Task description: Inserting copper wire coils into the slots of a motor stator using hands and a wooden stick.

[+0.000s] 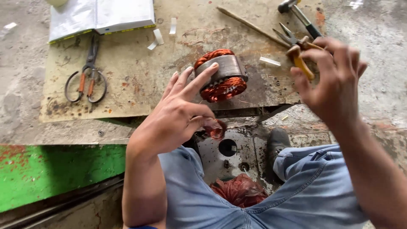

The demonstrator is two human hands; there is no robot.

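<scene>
A motor stator (221,75) with copper windings and a grey steel core lies on its side on a worn brown board (140,80). My left hand (178,110) reaches toward it. The index fingertip touches the steel core, while the thumb and lower fingers pinch a small tuft of copper wire (217,129). My right hand (335,80) hovers to the right of the stator, blurred, with its fingers curled apart and nothing visible in them. Just beyond it lie pliers (299,59) with yellowish handles.
Old scissors (87,76) lie at the board's left, and an open white book (101,15) sits at the back. A hammer (296,10) and a thin stick (252,26) lie at the back right. A bag of copper wire (239,191) sits between my knees, below a metal plate with a hole (227,147).
</scene>
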